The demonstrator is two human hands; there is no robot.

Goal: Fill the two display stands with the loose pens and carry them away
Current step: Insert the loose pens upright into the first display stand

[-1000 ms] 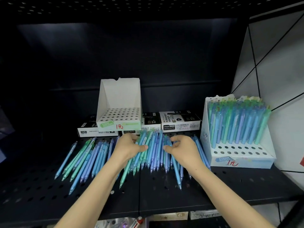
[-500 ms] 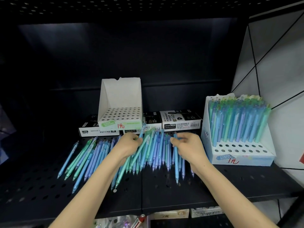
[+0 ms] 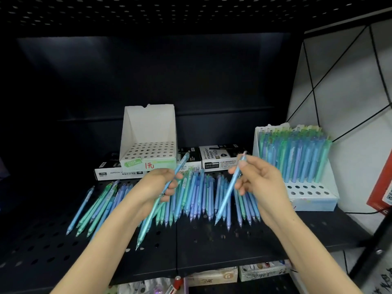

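The left hand [image 3: 157, 185] is gripping a slim light-blue plastic pen [image 3: 146, 224] in its curled fingers. The pen is slanting from its clicker end, up near the empty stand, down to its tip over the front of the shelf. The right hand [image 3: 261, 183] is pinching a second light-blue pen [image 3: 224, 200] between thumb and fingertips, with the tip pointing down and to the left. Both hands are hovering over the loose blue and green pens [image 3: 197, 194], which are lying side by side in a long row on the black perforated metal shelf [image 3: 212, 240]. Behind the left hand, an empty white cardboard display stand [image 3: 148, 128] with a holed tray is standing by flat black-and-white marker boxes [image 3: 218, 158]. At the shelf's right end, a second white display stand [image 3: 311, 201] is holding upright pens in its back rows, while its front holes are showing open.
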